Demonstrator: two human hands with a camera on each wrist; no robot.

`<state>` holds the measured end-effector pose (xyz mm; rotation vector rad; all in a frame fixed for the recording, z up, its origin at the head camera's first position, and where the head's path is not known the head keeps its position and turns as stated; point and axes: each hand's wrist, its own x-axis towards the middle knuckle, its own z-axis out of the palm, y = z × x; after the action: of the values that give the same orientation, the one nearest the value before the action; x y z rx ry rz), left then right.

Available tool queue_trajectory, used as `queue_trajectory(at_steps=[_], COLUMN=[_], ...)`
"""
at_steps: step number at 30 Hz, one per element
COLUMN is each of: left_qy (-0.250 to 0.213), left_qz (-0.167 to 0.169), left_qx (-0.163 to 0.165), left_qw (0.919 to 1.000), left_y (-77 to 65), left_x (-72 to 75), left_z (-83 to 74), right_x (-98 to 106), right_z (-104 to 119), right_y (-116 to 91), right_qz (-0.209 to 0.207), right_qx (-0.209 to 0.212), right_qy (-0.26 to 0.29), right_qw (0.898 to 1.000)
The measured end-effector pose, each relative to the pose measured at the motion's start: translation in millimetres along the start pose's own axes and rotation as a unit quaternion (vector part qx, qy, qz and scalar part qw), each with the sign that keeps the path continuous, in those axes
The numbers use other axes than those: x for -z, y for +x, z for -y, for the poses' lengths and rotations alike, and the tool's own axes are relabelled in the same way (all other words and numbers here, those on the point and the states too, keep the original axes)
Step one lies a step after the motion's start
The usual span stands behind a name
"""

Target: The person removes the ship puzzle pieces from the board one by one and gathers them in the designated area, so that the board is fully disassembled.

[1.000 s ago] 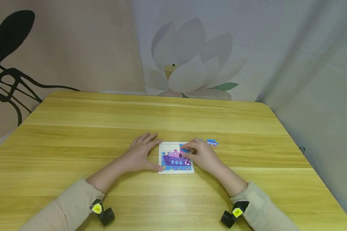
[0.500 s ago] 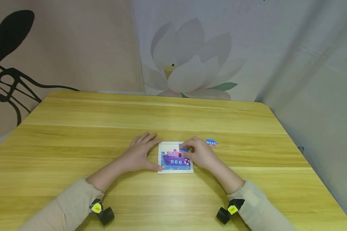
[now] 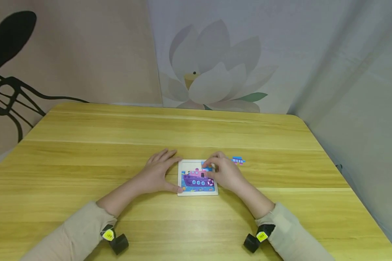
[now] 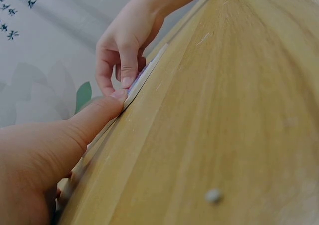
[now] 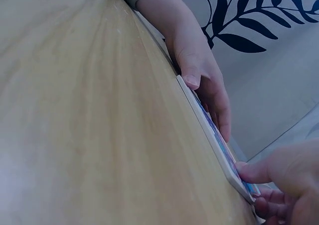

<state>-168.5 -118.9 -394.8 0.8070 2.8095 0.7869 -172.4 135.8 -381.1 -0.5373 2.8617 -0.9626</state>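
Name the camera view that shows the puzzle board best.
The head view: it looks down on the puzzle board, so its ship picture lies open to sight, though the right hand hides part. Both wrist views show the board only as a thin, slanting strip, nearly edge-on.

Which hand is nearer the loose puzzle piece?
Right: the right hand is just left of the loose piece; the left hand is farther, at the left edge of the puzzle board.

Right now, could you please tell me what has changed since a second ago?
The right hand has eased slightly leftward at the wrist, still at the blue piece. The left hand, puzzle tray and loose piece stayed put; nothing was visibly released.
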Motion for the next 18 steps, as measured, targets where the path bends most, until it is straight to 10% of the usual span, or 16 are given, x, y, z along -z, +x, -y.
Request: queue_trajectory(at_steps=[18], left_qy=[0.006], left_qz=[-0.001], left_qx=[-0.002], left_qw=[1.0000], left_y=[0.5], left_x=[-2.4], left_z=[4.0], right_x=[-2.2], right_z=[-4.7], right_y=[-0.5], right_qz=[-0.042], right_qx=[0.020], right_qy=[0.037], right_qw=[0.998])
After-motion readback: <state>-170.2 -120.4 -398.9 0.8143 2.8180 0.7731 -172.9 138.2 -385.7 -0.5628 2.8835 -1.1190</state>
